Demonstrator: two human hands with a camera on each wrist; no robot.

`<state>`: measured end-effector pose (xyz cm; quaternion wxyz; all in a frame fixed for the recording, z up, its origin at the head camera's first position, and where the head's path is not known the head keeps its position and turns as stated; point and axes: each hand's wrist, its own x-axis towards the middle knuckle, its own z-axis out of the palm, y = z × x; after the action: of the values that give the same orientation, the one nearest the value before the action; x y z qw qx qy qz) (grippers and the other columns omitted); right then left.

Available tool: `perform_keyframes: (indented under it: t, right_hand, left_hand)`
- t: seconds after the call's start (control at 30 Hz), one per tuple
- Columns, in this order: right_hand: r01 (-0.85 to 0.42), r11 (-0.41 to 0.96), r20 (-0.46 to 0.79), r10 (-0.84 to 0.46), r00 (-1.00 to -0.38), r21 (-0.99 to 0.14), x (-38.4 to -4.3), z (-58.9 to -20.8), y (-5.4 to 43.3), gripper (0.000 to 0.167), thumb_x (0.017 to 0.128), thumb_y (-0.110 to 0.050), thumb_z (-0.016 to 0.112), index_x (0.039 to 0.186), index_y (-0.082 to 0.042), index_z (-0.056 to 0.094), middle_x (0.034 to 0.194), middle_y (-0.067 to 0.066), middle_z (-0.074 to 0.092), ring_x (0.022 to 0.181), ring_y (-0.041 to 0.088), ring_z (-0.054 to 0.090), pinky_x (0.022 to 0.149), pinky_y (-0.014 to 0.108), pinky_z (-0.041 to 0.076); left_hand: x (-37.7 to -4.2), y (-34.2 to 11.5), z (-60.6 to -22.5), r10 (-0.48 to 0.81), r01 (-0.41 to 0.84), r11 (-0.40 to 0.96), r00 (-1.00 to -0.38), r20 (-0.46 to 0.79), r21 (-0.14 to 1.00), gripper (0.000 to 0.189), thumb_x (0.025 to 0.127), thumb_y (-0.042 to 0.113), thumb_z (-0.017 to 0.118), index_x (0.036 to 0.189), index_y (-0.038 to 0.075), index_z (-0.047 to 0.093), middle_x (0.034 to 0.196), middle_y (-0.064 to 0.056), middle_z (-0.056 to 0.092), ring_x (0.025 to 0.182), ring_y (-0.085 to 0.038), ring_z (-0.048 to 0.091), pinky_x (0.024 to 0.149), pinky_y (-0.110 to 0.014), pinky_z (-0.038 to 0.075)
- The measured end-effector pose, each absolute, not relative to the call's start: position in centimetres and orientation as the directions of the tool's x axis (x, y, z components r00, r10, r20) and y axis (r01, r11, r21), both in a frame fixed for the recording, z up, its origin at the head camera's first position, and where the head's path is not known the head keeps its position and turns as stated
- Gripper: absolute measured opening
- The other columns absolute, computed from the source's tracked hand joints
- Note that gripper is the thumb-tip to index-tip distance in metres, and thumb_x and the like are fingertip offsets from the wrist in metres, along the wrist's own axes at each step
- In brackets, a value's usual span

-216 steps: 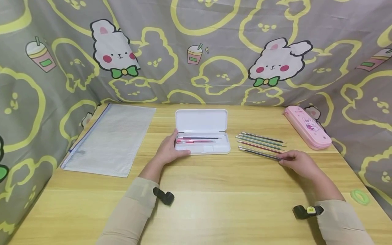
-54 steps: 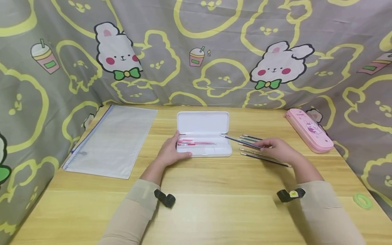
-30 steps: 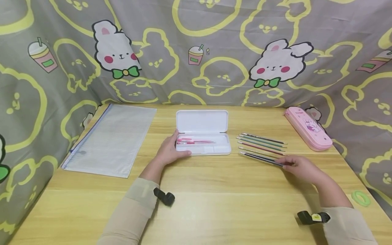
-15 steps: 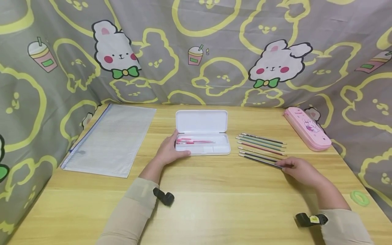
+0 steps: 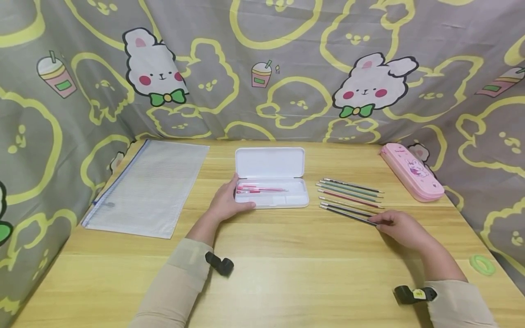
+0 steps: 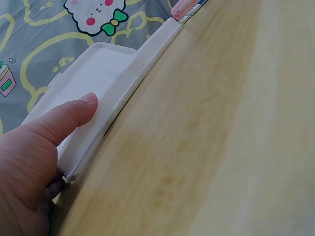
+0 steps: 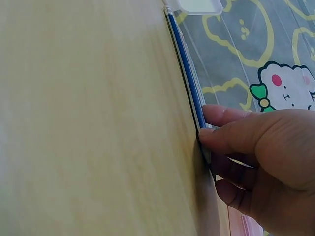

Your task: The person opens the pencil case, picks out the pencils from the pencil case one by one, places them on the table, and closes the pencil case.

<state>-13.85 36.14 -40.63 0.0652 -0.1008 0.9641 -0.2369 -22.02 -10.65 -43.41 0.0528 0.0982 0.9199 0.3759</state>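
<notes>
In the head view, a white pencil case (image 5: 272,200) lies with its lid raised, holding several pink-and-clear pens (image 5: 262,189). My left hand (image 5: 225,200) grips its left end; in the left wrist view the thumb (image 6: 74,115) lies over the front wall. Right of the case, several pencils (image 5: 350,193) form a slanted row on the table, in black, green, red, gold and dark blue. My right hand (image 5: 399,228) pinches the nearest pencil (image 5: 346,215) by its right end, between thumb and fingers. In the right wrist view this blue pencil (image 7: 186,64) lies along the wood.
A pink zip pencil pouch (image 5: 413,173) lies at the back right. On the left is a translucent mesh zip bag (image 5: 147,189). A green ring (image 5: 482,264) sits near the right table edge. Patterned curtain (image 5: 303,59) hangs behind the table.
A dark pencil formerly in the case was carried right by my right hand and laid at the row's near side. The row has grown. My left hand stays on the case.
</notes>
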Motion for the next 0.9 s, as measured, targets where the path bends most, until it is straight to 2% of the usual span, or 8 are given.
perform_keyframes:
  t: [0.1, 0.17, 0.27, 0.37, 0.43, 0.6, 0.9]
  right_hand:
    - [-0.146, 0.863, -0.089, -0.214, -0.973, -0.484, -13.8, -40.5, 36.2, 0.022, 0.091, -0.009, 0.065, 0.111, -0.005, 0.073, 0.115, 0.023, 0.068, 0.108, 0.038, 0.062, 0.089, 0.051, 0.050]
    - [-0.125, 0.864, -0.093, -0.194, -0.977, -0.488, -13.9, -40.2, 36.2, 0.023, 0.093, -0.013, 0.065, 0.113, -0.007, 0.072, 0.117, 0.021, 0.068, 0.104, 0.027, 0.062, 0.086, 0.042, 0.051]
    - [-0.106, 0.847, -0.088, -0.177, -0.980, -0.520, -14.2, -39.7, 36.0, 0.027, 0.094, -0.017, 0.064, 0.116, -0.004, 0.070, 0.111, 0.019, 0.069, 0.090, 0.010, 0.059, 0.074, 0.029, 0.051]
    - [-0.116, 0.821, -0.064, -0.182, -0.981, -0.559, -14.8, -39.1, 35.5, 0.029, 0.095, -0.017, 0.064, 0.117, 0.000, 0.069, 0.104, 0.016, 0.070, 0.079, 0.002, 0.055, 0.063, 0.023, 0.051]
    - [-0.131, 0.815, -0.052, -0.193, -0.980, -0.564, -15.4, -38.6, 35.0, 0.028, 0.096, -0.017, 0.063, 0.117, 0.000, 0.069, 0.100, 0.013, 0.069, 0.076, 0.002, 0.055, 0.060, 0.023, 0.051]
    - [-0.190, 0.824, 0.008, -0.220, -0.975, -0.533, -17.4, -37.9, 33.1, 0.027, 0.095, -0.018, 0.063, 0.116, -0.002, 0.070, 0.100, 0.013, 0.071, 0.086, 0.011, 0.058, 0.071, 0.027, 0.050]
    - [-0.147, 0.774, -0.016, -0.199, -0.980, -0.616, -21.1, -37.3, 29.0, 0.035, 0.098, -0.023, 0.059, 0.125, -0.002, 0.065, 0.118, 0.020, 0.068, 0.104, 0.028, 0.060, 0.082, 0.032, 0.049]
  left_hand:
    - [-22.0, -10.6, -43.4, 0.221, 0.142, 0.693, -0.975, -0.020, 0.707, 0.118, 0.074, 0.047, 0.081, 0.157, 0.002, 0.010, 0.157, -0.027, 0.028, 0.143, -0.042, 0.031, 0.119, -0.053, 0.027]
    - [-22.0, -10.6, -43.4, 0.220, 0.140, 0.690, -0.975, -0.021, 0.711, 0.118, 0.074, 0.047, 0.081, 0.157, 0.003, 0.010, 0.157, -0.026, 0.028, 0.143, -0.042, 0.031, 0.119, -0.052, 0.027]
    - [-21.9, -10.6, -43.3, 0.220, 0.139, 0.690, -0.975, -0.023, 0.710, 0.118, 0.074, 0.046, 0.081, 0.157, 0.003, 0.010, 0.156, -0.027, 0.030, 0.142, -0.042, 0.032, 0.118, -0.053, 0.027]
    - [-21.8, -10.6, -43.3, 0.218, 0.136, 0.692, -0.976, -0.026, 0.709, 0.117, 0.074, 0.046, 0.081, 0.157, 0.004, 0.010, 0.155, -0.027, 0.031, 0.142, -0.041, 0.034, 0.118, -0.052, 0.028]
    - [-21.8, -10.6, -43.3, 0.214, 0.131, 0.693, -0.976, -0.030, 0.709, 0.117, 0.074, 0.046, 0.081, 0.157, 0.004, 0.010, 0.155, -0.026, 0.031, 0.142, -0.041, 0.033, 0.119, -0.051, 0.027]
    - [-21.7, -10.7, -43.2, 0.212, 0.125, 0.694, -0.977, -0.035, 0.710, 0.117, 0.074, 0.046, 0.080, 0.157, 0.004, 0.010, 0.156, -0.026, 0.030, 0.142, -0.041, 0.033, 0.119, -0.052, 0.027]
    - [-21.8, -10.6, -43.3, 0.212, 0.125, 0.684, -0.977, -0.031, 0.719, 0.117, 0.074, 0.045, 0.081, 0.157, 0.004, 0.010, 0.156, -0.026, 0.030, 0.143, -0.041, 0.032, 0.119, -0.052, 0.027]
